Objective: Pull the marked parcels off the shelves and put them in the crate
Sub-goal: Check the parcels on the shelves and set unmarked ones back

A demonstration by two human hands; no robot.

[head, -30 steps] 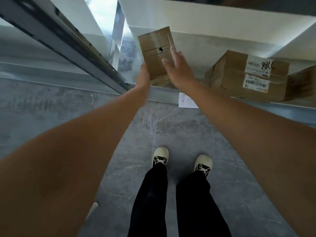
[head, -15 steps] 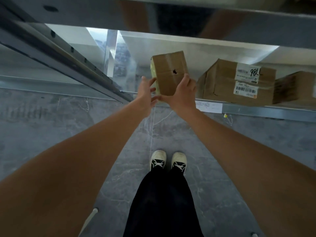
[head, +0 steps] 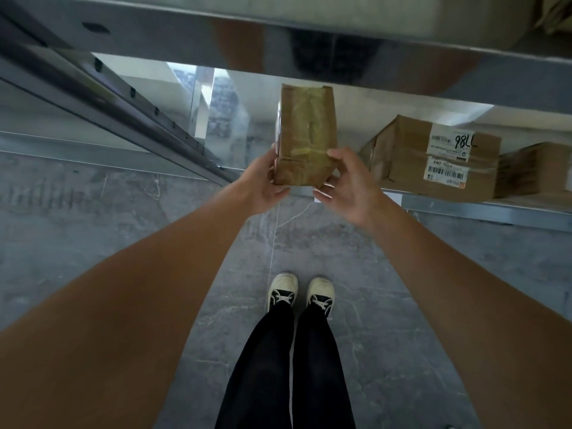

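Observation:
A small brown taped cardboard parcel [head: 305, 134] is held upright in front of the low shelf, clear of it. My left hand [head: 263, 184] grips its lower left side and my right hand [head: 349, 184] grips its lower right corner, thumb on the front face. A larger brown parcel [head: 433, 159] with white labels and a handwritten number lies on the low shelf [head: 483, 209] to the right. No crate is in view.
Another brown box [head: 535, 171] sits at the shelf's far right. A metal shelf beam [head: 309, 48] runs overhead, and a slanted metal upright [head: 123, 97] stands at left. Grey tiled floor [head: 93, 227] lies below, with my feet [head: 300, 294] in white shoes.
The small parcel has come off the shelf toward me and turned, so its long taped face now shows. Both hands shifted down to its lower end, and my feet came together.

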